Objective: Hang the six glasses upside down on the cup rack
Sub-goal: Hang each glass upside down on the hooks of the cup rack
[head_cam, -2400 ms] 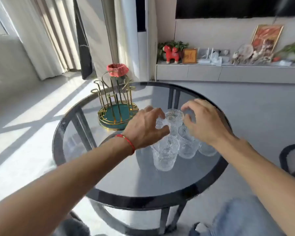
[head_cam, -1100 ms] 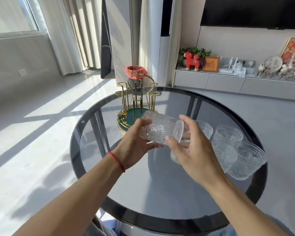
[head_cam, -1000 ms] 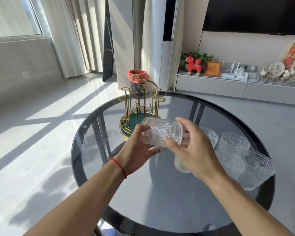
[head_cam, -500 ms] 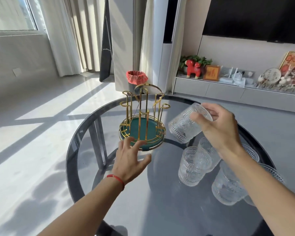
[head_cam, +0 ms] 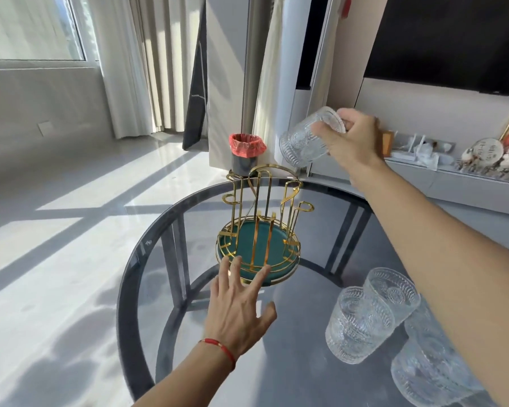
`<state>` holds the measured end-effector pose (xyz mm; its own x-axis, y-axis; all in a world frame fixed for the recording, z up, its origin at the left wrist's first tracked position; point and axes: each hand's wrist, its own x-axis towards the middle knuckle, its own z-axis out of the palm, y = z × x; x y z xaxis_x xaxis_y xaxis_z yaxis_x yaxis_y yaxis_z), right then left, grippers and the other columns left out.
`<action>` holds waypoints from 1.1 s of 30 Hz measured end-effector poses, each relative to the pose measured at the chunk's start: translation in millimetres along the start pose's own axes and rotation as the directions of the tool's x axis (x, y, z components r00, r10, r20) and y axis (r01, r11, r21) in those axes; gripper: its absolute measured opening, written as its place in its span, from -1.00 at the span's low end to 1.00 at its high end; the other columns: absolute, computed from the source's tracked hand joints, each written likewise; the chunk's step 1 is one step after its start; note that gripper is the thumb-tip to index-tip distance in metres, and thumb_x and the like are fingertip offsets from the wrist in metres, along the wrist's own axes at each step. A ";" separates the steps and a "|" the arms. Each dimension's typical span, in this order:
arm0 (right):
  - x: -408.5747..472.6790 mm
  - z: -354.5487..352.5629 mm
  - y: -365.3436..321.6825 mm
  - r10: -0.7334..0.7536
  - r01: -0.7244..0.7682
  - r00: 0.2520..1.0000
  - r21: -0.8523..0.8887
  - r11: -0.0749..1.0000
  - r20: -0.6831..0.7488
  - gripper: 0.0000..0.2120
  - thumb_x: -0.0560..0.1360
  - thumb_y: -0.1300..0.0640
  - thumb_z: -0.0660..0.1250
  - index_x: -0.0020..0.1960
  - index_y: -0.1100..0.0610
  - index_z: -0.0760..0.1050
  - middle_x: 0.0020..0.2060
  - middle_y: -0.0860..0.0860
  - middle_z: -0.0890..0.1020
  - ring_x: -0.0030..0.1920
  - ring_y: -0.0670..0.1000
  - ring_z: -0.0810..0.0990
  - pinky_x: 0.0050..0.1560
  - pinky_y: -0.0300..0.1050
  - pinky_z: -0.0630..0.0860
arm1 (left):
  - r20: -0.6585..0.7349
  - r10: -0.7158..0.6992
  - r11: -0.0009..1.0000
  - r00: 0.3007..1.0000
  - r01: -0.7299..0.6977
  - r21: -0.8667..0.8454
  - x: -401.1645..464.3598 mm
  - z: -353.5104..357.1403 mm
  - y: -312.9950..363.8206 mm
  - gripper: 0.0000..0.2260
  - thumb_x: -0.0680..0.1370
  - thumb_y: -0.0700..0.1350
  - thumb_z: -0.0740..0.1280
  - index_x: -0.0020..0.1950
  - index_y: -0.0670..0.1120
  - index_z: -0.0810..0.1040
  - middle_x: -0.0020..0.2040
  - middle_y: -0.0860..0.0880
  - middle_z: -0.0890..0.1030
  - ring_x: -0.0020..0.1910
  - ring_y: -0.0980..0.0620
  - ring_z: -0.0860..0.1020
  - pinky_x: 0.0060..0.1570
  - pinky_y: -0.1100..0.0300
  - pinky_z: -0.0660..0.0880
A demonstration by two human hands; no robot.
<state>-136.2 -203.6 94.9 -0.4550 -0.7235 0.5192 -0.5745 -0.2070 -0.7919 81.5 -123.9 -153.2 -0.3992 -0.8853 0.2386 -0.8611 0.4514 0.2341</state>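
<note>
A gold wire cup rack (head_cam: 260,230) with a green round base stands on the round glass table (head_cam: 147,274), with no glass on its prongs. My right hand (head_cam: 350,142) grips a ribbed clear glass (head_cam: 304,142), tilted mouth-down, above and to the right of the rack. My left hand (head_cam: 238,306) is spread open, fingertips touching the near rim of the rack's base. Several more clear glasses (head_cam: 365,315) stand upright at the table's right, partly hidden under my right forearm.
A small bin with a red liner (head_cam: 246,154) stands on the floor behind the rack. A low cabinet (head_cam: 453,183) with ornaments runs along the right wall under a dark screen. Curtains and a window are at the left.
My right hand has taken the glass from my left and raised it up above the rack, tipping it mouth-down. My left hand reached forward to the rack's base.
</note>
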 end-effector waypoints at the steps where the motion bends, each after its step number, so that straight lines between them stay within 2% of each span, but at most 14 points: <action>1: 5.0 11.0 -2.4 0.018 -0.017 0.999 -0.034 0.999 0.039 -0.39 0.23 -0.14 0.47 0.05 0.34 0.60 0.04 0.33 0.67 -0.17 0.05 0.52 -0.16 0.18 0.63 | -0.007 0.002 1.000 1.000 -0.002 -0.001 -0.8 0.1 0.0 -0.37 0.52 0.35 0.06 0.59 0.28 0.08 0.62 -0.21 0.11 0.62 -0.29 -0.06 0.52 -0.20 0.14; 4: 16.0 37.3 -6.8 0.116 -0.089 0.978 -0.157 0.984 0.175 -0.25 0.23 -0.08 0.57 0.28 0.33 0.57 0.24 0.25 0.64 0.04 0.06 0.64 0.03 0.25 0.67 | -0.017 0.004 1.000 1.000 -0.004 -0.014 -1.7 0.0 0.4 -0.37 0.52 0.34 0.06 0.59 0.27 0.10 0.62 -0.22 0.12 0.62 -0.30 -0.06 0.52 -0.20 0.13; 9: 24.9 70.2 -7.2 0.224 -0.092 0.897 -0.333 0.938 0.382 -0.50 0.25 0.04 0.64 0.14 0.16 0.65 0.12 0.07 0.64 -0.05 0.00 0.62 -0.13 0.04 0.72 | -0.005 -0.002 1.000 1.000 0.001 -0.029 -1.1 -0.3 1.5 -0.37 0.53 0.35 0.05 0.59 0.26 0.06 0.64 -0.23 0.08 0.63 -0.30 -0.10 0.54 -0.24 0.07; 11: 24.3 76.7 -6.8 0.290 -0.120 0.841 -0.365 0.923 0.458 -0.59 0.27 0.08 0.63 0.09 0.06 0.64 0.09 0.05 0.64 -0.02 0.05 0.64 -0.34 -0.12 0.65 | -0.009 0.000 1.000 1.000 -0.001 -0.028 -1.3 0.0 1.1 -0.37 0.53 0.34 0.05 0.59 0.26 0.07 0.64 -0.23 0.09 0.62 -0.30 -0.10 0.53 -0.24 0.08; 13: 24.7 81.5 -5.7 0.355 -0.154 0.773 -0.388 0.909 0.526 -0.64 0.31 0.12 0.64 0.04 0.10 0.62 0.03 0.09 0.68 -0.12 0.06 0.67 -0.49 -0.18 0.57 | -0.016 0.004 1.000 1.000 -0.004 -0.025 -1.3 0.3 0.8 -0.37 0.53 0.34 0.06 0.59 0.25 0.07 0.64 -0.24 0.10 0.62 -0.31 -0.09 0.53 -0.24 0.10; 15: 27.0 86.4 -4.4 0.421 -0.196 0.719 -0.419 0.886 0.553 -0.61 0.28 0.17 0.68 0.05 0.16 0.64 -0.02 0.13 0.69 -0.18 0.04 0.66 -0.33 -0.09 0.67 | -0.018 0.004 1.000 1.000 -0.004 -0.022 -1.2 0.4 0.8 -0.37 0.54 0.34 0.06 0.59 0.25 0.06 0.64 -0.24 0.10 0.62 -0.31 -0.08 0.52 -0.25 0.11; 18: 33.2 93.3 -1.9 0.510 -0.265 0.631 -0.455 0.850 0.584 -0.51 0.28 0.24 0.66 0.17 0.22 0.63 0.01 0.18 0.68 -0.11 0.07 0.66 -0.07 -0.01 0.70 | -0.020 0.003 1.000 1.000 -0.003 -0.022 -0.4 0.4 1.2 -0.37 0.53 0.34 0.08 0.59 0.25 0.09 0.63 -0.25 0.13 0.62 -0.33 -0.05 0.52 -0.25 0.12; 20: 36.9 96.5 -0.4 0.537 -0.258 0.579 -0.486 0.835 0.614 -0.64 0.32 0.28 0.63 0.08 0.17 0.64 0.08 0.19 0.67 0.04 0.11 0.66 0.13 0.04 0.66 | -0.024 0.002 1.000 1.000 -0.003 -0.020 -0.4 0.5 1.6 -0.37 0.52 0.33 0.10 0.58 0.24 0.12 0.62 -0.26 0.16 0.61 -0.34 -0.01 0.51 -0.26 0.15; 22: 38.8 97.9 -0.3 0.541 -0.228 0.543 -0.507 0.831 0.643 -0.70 0.34 0.32 0.60 0.01 0.11 0.63 0.07 0.16 0.66 0.07 0.10 0.63 0.19 0.04 0.63 | -0.040 0.004 1.000 0.999 -0.005 -0.019 -0.3 1.0 1.9 -0.38 0.52 0.32 0.12 0.58 0.22 0.17 0.60 -0.28 0.21 0.60 -0.36 0.04 0.49 -0.28 0.19; 24: 40.3 98.5 0.0 0.537 -0.221 0.533 -0.505 0.834 0.654 -0.64 0.34 0.34 0.60 0.07 0.11 0.62 0.05 0.13 0.63 0.00 0.08 0.60 0.15 0.03 0.63 | -0.053 0.005 1.000 0.999 -0.005 -0.011 0.0 2.1 1.5 -0.37 0.52 0.32 0.13 0.58 0.21 0.18 0.59 -0.29 0.23 0.60 -0.37 0.06 0.48 -0.29 0.20; 26: 40.8 97.7 0.5 0.537 -0.235 0.524 -0.494 0.837 0.660 -0.51 0.33 0.34 0.60 0.21 0.13 0.59 0.10 0.15 0.63 0.00 0.09 0.61 0.18 0.04 0.63 | -0.044 0.004 1.000 0.999 -0.004 -0.005 0.7 3.2 1.5 -0.37 0.53 0.34 0.10 0.58 0.22 0.14 0.61 -0.28 0.19 0.61 -0.36 0.02 0.50 -0.29 0.15; 28: 40.9 95.9 1.8 0.521 -0.259 0.524 -0.457 0.851 0.674 -0.45 0.33 0.31 0.60 0.28 0.15 0.58 0.12 0.17 0.65 0.02 0.09 0.65 0.09 0.01 0.67 | -0.024 0.004 1.000 1.000 -0.004 -0.003 1.1 3.3 1.7 -0.37 0.53 0.35 0.08 0.59 0.23 0.10 0.62 -0.27 0.15 0.61 -0.35 -0.02 0.52 -0.28 0.11; 31: 38.4 92.3 5.2 0.466 -0.246 0.556 -0.400 0.883 0.688 -0.61 0.41 0.22 0.58 0.22 0.15 0.65 0.06 0.12 0.69 0.01 0.05 0.67 -0.14 -0.11 0.70 | -0.049 0.007 1.000 0.999 -0.008 -0.019 0.0 2.3 1.3 -0.38 0.52 0.32 0.12 0.58 0.21 0.17 0.60 -0.29 0.22 0.60 -0.36 0.04 0.48 -0.28 0.20; 33: 33.1 88.5 10.1 0.406 -0.218 0.629 -0.351 0.911 0.663 -0.71 0.50 0.17 0.49 0.21 0.20 0.66 0.03 0.12 0.68 -0.01 0.01 0.63 -0.08 -0.12 0.68 | -0.063 0.012 1.000 0.998 -0.014 -0.025 -0.5 2.3 0.9 -0.38 0.52 0.31 0.10 0.57 0.21 0.18 0.59 -0.28 0.23 0.60 -0.35 0.05 0.46 -0.26 0.23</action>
<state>-96.9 -288.0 75.6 -0.0687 -0.9758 -0.2078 -0.6628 0.2003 -0.7215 80.2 -123.3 -155.3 -0.3891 -0.8710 0.3000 -0.8473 0.4662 0.2545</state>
